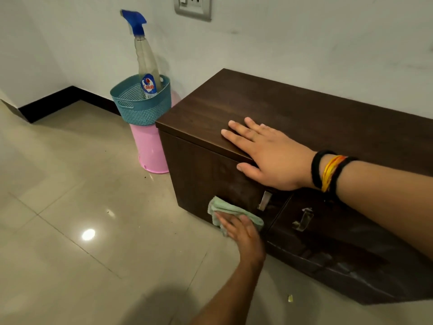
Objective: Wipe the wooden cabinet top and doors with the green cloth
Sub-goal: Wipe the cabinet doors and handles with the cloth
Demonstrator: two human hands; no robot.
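Note:
A low dark wooden cabinet (293,109) stands against the white wall, its doors facing the floor side. My right hand (269,153) lies flat on the front edge of the top, fingers spread, thumb hooked over the edge. My left hand (243,233) presses the folded green cloth (225,211) against the lower part of the left door (210,174). Two metal handles (303,220) sit near the seam between the doors.
A teal perforated basket (131,106) holding a spray bottle (146,66) with a blue trigger sits on an upturned pink bucket (150,151), touching the cabinet's left end. Glossy beige floor tiles (82,207) spread to the left. A wall socket (193,5) is above.

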